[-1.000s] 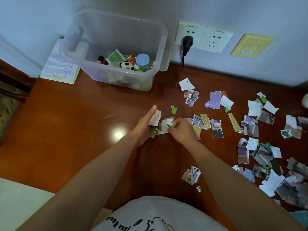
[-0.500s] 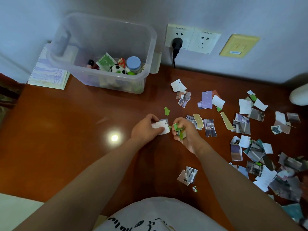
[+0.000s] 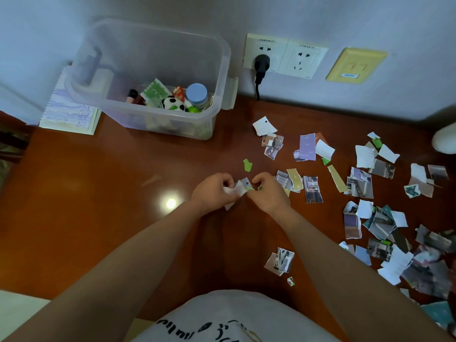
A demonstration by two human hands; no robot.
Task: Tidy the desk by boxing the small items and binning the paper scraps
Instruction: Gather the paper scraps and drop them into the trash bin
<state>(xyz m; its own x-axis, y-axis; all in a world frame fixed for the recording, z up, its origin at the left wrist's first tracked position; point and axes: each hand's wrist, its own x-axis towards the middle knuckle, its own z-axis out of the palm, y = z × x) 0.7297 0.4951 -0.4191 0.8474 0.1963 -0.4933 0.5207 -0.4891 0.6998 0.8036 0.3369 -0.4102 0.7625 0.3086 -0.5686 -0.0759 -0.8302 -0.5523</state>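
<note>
My left hand [image 3: 214,192] grips a small bunch of white and printed paper scraps [image 3: 238,189] above the middle of the brown desk [image 3: 98,193]. My right hand [image 3: 269,192] pinches green scraps [image 3: 254,188] right beside them, fingers curled. Both hands meet over the desk. A lone green scrap [image 3: 247,165] lies just beyond them. Many torn paper scraps [image 3: 370,206] are scattered over the right half of the desk. A clear plastic box [image 3: 153,77] at the back left holds several small items, among them a blue-lidded jar [image 3: 196,95] and a panda toy [image 3: 174,103].
A notebook [image 3: 70,112] lies left of the box against the wall. Wall sockets with a black plug [image 3: 261,65] sit behind the desk. A small scrap pile [image 3: 280,260] lies near the front edge. A white rounded object [image 3: 445,139] shows at the far right.
Both hands have gathered scraps off the desk and drawn together; the left hand went from open beside the scraps to gripping them. The view shifted slightly right.
</note>
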